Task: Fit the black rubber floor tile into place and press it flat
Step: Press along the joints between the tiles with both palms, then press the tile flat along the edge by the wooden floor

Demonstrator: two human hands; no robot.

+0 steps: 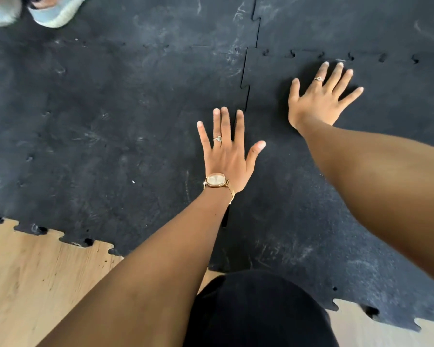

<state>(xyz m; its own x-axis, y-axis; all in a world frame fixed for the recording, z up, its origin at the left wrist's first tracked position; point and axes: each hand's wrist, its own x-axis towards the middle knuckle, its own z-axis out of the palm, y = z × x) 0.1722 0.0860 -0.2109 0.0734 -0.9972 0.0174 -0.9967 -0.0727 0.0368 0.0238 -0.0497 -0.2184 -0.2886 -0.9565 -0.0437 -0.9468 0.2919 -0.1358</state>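
Observation:
A black rubber floor tile with jigsaw edges lies at the right, meeting the neighbouring tile along a vertical toothed seam. My left hand, with a watch and a ring, lies flat with fingers spread right on the lower part of that seam. My right hand, also ringed, is spread flat on the right tile near its far edge, just below the horizontal toothed seam. Neither hand holds anything.
More black tiles cover the floor beyond. Bare wooden floor shows at the lower left and lower right past the toothed tile edges. Another person's light shoes stand at the top left. My dark-clothed knee is at the bottom.

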